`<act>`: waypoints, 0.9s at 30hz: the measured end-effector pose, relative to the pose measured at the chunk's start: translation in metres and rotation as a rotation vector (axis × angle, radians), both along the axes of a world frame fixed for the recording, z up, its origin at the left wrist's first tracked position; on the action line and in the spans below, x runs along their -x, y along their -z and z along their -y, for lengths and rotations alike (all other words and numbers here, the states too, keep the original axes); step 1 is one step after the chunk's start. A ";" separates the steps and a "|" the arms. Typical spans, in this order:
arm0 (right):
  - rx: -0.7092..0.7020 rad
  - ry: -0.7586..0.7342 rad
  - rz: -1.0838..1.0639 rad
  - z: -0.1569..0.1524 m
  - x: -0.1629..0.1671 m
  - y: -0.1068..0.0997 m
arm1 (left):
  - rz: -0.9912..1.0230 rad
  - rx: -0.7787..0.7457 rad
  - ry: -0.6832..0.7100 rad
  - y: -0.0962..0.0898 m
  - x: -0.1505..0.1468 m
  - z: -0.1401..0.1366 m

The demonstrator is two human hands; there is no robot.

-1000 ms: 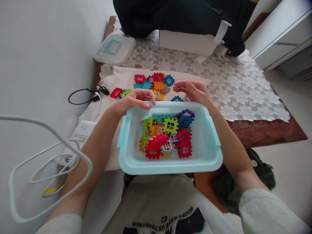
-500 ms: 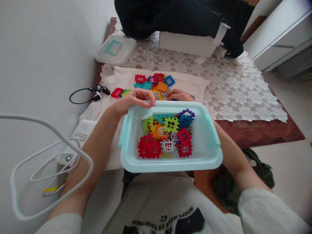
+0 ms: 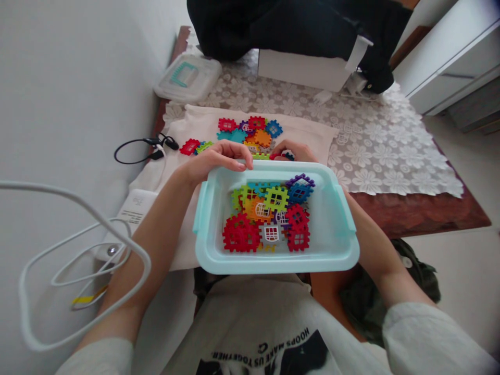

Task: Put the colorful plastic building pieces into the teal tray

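My left hand (image 3: pixel 228 156) rests at the far rim of a light teal plastic bin (image 3: pixel 275 265), its fingers loosely bent and apart, with nothing visible in them. Beyond the same rim, my right hand (image 3: pixel 297 151) has its fingers bent down around a red notched plastic building piece (image 3: pixel 276 156); the rim partly hides this grip. Lime and dark blue pieces show beside those fingers. Inside the bin lie more square interlocking pieces (image 3: pixel 241 233), in red, lime, orange, blue, purple and grey. A spread of similar pieces (image 3: pixel 262 138) covers the cloth behind the hands.
A pale cloth (image 3: pixel 312 133) lies over the lace-covered table. Black earphones (image 3: pixel 135 151) and white cables (image 3: pixel 146 265) are on the left. At the back stand a translucent lid (image 3: pixel 187 78) and a white box (image 3: pixel 304 67) under black fabric. A dark bag (image 3: pixel 414 276) sits low on the right.
My right hand has shifted slightly to the right and up, and a red and a lime piece now show by its fingers. My left hand has stayed at the rim.
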State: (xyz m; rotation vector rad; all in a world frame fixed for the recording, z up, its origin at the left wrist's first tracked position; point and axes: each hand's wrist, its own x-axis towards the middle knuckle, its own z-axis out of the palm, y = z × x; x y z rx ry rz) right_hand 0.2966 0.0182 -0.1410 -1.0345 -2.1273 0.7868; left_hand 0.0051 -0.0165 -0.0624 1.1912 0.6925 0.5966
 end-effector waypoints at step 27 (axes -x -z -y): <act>-0.001 -0.154 0.065 -0.012 -0.003 0.008 | 0.000 0.003 -0.011 -0.003 -0.002 0.002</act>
